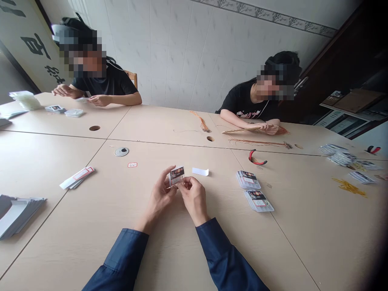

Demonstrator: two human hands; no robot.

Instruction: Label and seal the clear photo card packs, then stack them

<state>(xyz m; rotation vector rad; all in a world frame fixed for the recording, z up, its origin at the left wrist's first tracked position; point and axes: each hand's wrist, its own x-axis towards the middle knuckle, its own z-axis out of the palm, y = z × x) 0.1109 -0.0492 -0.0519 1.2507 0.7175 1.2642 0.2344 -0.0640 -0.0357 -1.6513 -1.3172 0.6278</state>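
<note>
Held up over the middle of the table is a small printed card [177, 174], dark at the top with a paler lower part. My left hand [161, 190] grips its left side between thumb and fingers. At the card's lower right corner, the fingers of my right hand [193, 196] are pinched together; whether they also hold something small is hidden. Just beyond my right hand lies a white paper strip [200, 171]. To the right sit two stacks of similar cards in clear sleeves, a farther stack [248, 180] and a nearer stack [259, 201].
Red-handled pliers [257, 158] lie beyond the stacks. Left are paper label strips [77, 178], a small red-edged label [132, 165] and a pile of white paper [18, 214]. Across the table, one person [106, 81] handles cards; another [242, 101] holds a stick near orange cords [200, 121].
</note>
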